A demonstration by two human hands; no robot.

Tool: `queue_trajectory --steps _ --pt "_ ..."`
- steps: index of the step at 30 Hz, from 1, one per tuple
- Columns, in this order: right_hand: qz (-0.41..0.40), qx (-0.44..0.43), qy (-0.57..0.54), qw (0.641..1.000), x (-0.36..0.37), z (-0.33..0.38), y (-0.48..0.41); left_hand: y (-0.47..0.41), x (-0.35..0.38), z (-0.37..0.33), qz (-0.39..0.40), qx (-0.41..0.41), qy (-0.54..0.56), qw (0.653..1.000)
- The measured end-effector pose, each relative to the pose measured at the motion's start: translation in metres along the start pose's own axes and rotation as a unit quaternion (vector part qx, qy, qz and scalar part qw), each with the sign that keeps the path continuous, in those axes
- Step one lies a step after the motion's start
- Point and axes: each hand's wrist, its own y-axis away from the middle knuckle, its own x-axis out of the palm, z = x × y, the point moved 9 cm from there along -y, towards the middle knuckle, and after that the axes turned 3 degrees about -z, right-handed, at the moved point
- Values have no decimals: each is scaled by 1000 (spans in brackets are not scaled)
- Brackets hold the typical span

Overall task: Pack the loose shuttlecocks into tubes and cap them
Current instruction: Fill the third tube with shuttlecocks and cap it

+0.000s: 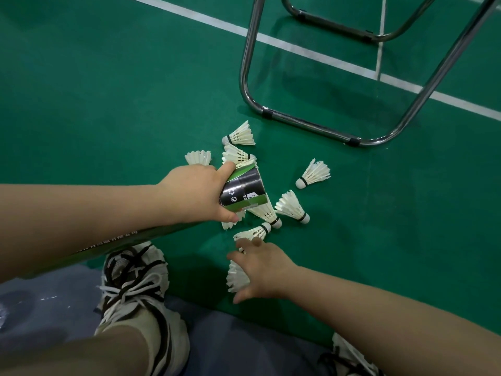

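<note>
My left hand (195, 194) grips a black and green shuttlecock tube (242, 189) near its end. The tube's green length runs back under my left forearm. Its mouth points right, over a pile of several loose white feather shuttlecocks on the green court floor. One shuttlecock (314, 175) lies apart to the right, and another (241, 135) lies at the far side of the pile. My right hand (264, 267) is low over the floor, with a shuttlecock (237, 276) between its thumb and forefinger, feathers pointing left. No cap is in view.
A chrome tubular chair frame (298, 121) stands on the floor just beyond the pile. White court lines (311, 51) cross behind it. My shoe (135, 289) and knee are at the lower left, and a second shoe (349, 356) is at the bottom right.
</note>
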Motion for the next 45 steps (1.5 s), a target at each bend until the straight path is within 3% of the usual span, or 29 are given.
queue_trajectory --steps 3,12,17,23,26,32,40,45 --pt "-8 12 62 998 4 -2 -3 3 -3 1 -5 2 5 1000" --pt "-23 15 111 993 -7 -7 -13 16 -7 13 -16 -12 17 1000" --pt "-108 158 14 982 -43 -57 -9 21 -8 24 -25 -22 30 999" --pt "-173 267 17 948 -60 -107 5 26 -8 42 -33 -48 47 997" --pt "-209 255 7 944 -66 -98 -6 25 -10 52 -40 -62 56 996" --pt "-201 180 2 963 -69 -53 -47 23 -10 62 -44 -78 65 994" --pt "-186 217 23 958 -69 -69 -75 19 -2 75 -23 -89 69 993" --pt "-217 253 -42 942 -83 -110 -66 18 16 69 21 -84 74 994"
